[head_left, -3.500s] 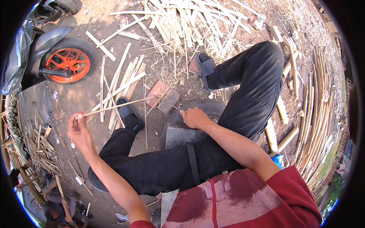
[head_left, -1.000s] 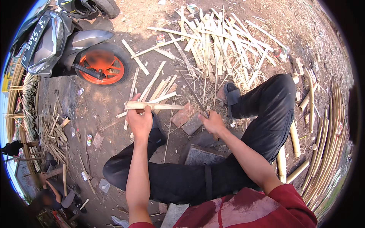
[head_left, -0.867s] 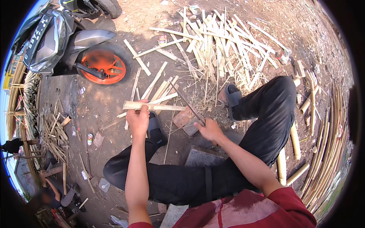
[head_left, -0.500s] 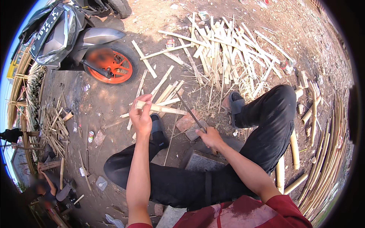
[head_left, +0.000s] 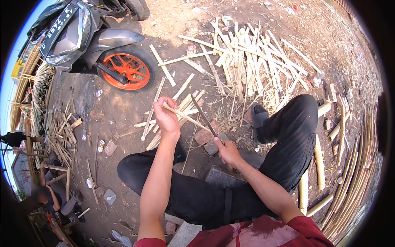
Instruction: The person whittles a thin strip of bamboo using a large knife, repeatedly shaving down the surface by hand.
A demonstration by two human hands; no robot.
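The left hand is curled around one end of a bamboo strip, its fingers closed over it and the inner wrist turned upward. The right hand is wrapped around the grip of a long dark knife, with the thumb lying forward. The strip slopes down toward the blade (whether the two really touch, I cannot tell). Half a second ago the strip showed a broader face; now the left wrist has rolled, and a narrower side is seen. For the work in hand, I judge, this puts another side of the strip within the knife's reach. Below the hands are two bricks and, nearer to the body, a grey block. Farther out lie a pile of split pieces, a motorcycle and, at right, long poles.
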